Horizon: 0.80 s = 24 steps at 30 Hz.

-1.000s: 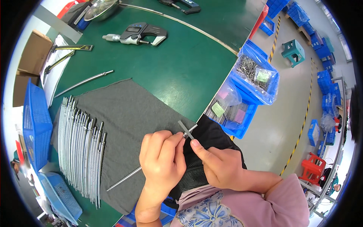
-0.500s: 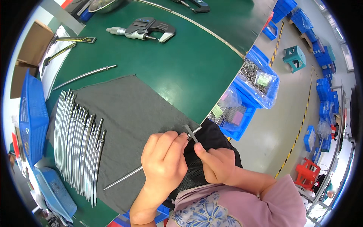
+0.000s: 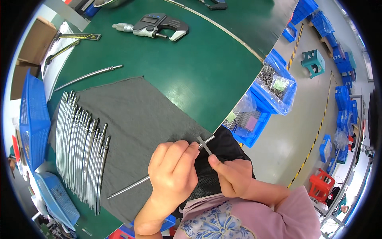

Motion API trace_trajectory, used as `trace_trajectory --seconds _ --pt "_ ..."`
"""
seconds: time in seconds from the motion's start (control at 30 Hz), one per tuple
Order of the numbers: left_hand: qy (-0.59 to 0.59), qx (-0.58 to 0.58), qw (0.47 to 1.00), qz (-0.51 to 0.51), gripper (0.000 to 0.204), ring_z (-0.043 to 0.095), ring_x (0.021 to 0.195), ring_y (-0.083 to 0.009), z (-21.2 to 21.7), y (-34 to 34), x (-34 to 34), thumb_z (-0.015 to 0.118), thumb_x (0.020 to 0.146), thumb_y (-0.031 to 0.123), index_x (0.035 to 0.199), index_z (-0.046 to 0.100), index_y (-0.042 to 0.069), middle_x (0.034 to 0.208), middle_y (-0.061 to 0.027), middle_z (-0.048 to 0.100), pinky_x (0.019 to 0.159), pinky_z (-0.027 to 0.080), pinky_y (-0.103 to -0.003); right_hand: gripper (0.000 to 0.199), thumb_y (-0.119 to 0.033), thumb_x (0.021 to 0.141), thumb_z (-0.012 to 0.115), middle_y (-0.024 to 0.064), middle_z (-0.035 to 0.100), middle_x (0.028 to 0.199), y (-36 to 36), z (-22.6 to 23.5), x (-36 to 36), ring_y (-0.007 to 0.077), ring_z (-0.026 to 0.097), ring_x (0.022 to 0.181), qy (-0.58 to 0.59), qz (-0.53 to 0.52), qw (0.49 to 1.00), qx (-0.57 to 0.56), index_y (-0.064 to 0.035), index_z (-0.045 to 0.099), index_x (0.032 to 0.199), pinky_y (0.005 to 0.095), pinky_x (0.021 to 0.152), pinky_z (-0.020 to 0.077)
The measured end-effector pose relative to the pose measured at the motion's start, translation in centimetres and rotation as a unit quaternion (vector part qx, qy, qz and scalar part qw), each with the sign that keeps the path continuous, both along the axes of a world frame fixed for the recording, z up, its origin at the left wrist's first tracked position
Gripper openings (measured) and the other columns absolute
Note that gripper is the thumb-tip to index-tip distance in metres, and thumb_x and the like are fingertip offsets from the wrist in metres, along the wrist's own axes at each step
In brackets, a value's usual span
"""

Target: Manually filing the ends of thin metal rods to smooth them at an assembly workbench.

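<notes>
Metal rod [image 3: 128, 187], lower end over grey cloth [image 3: 131, 115]: clenched in left hand's grip [image 3: 173, 171]; right hand's grip [image 3: 234, 175] pinches flat strip [image 3: 207, 149] across it. Judged stiff, light, slick; best held mid-shaft.

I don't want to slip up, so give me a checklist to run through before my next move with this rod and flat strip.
1. Left hand closed on the metal rod: ok.
2. Right hand holding the flat strip: ok.
3. Strip crossing the rod near its end: ok.
4. Strip pressed firmly on the rod: cannot tell.
5. Micrometer clear of the grey cloth: ok.
6. Single rod lying with the row of rods: not ok, it lies apart.
</notes>
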State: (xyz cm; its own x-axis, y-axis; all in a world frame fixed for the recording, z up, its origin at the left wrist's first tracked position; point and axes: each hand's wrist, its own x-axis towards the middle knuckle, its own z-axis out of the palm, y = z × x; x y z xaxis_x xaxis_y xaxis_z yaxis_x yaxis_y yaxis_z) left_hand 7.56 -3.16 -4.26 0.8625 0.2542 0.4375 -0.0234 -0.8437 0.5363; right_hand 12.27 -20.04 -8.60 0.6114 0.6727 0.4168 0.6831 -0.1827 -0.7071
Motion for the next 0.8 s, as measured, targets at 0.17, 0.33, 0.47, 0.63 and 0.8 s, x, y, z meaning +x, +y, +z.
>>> trace_trajectory --seconds 0.17,0.33,0.47,0.63,0.8 --pt "-0.002 0.001 1.000 0.008 0.024 0.056 0.068 -0.0235 0.0 0.0 -0.1 0.070 0.062 -0.004 0.086 0.067 0.000 0.083 -0.0075 0.059 0.057 0.047 -0.033 0.056 0.000 0.067 0.058 -0.0006 0.037 0.051 0.5 2.8 0.7 0.0139 0.039 0.037 -0.003 0.004 0.998 -0.060 -0.0033 0.062 0.123 0.0286 0.037 0.0332" --pt "-0.001 0.002 1.000 0.003 0.024 0.056 0.068 -0.0237 0.2 -0.1 0.1 0.070 0.062 -0.004 0.086 0.067 0.000 0.083 -0.0075 0.059 0.058 0.047 -0.033 0.056 -0.001 0.068 0.058 -0.0005 0.038 0.052 0.6 3.8 1.4 0.0137 0.040 0.037 -0.025 0.004 0.996 -0.090 -0.0046 0.062 0.123 0.0284 0.037 0.0334" --pt "-0.001 -0.003 1.000 0.007 0.025 0.056 0.069 -0.0238 0.0 0.0 -0.1 0.070 0.062 -0.004 0.086 0.067 0.000 0.083 -0.0076 0.059 0.058 0.047 -0.033 0.057 -0.001 0.067 0.058 -0.0003 0.037 0.052 -0.3 3.4 0.7 0.0136 0.040 0.038 0.021 0.026 0.996 -0.083 -0.0038 0.061 0.124 0.0286 0.037 0.0334" --pt "-0.007 0.000 1.000 0.005 0.025 0.055 0.068 -0.0239 0.1 0.0 0.0 0.070 0.062 -0.004 0.086 0.067 -0.001 0.083 -0.0078 0.059 0.057 0.046 -0.033 0.057 0.000 0.066 0.057 -0.0003 0.039 0.050 2.1 2.8 1.5 0.0128 0.040 0.037 0.006 0.005 0.999 -0.041 -0.0017 0.062 0.122 0.0275 0.037 0.0330" --pt "-0.002 -0.007 1.000 -0.001 0.024 0.055 0.066 -0.0237 0.0 0.0 0.0 0.070 0.062 -0.005 0.085 0.066 -0.001 0.082 -0.0076 0.058 0.057 0.046 -0.033 0.058 0.000 0.070 0.057 0.0005 0.040 0.052 -0.4 2.6 0.2 0.0144 0.042 0.039 0.029 0.016 0.998 -0.052 -0.0018 0.057 0.128 0.0281 0.039 0.0349"
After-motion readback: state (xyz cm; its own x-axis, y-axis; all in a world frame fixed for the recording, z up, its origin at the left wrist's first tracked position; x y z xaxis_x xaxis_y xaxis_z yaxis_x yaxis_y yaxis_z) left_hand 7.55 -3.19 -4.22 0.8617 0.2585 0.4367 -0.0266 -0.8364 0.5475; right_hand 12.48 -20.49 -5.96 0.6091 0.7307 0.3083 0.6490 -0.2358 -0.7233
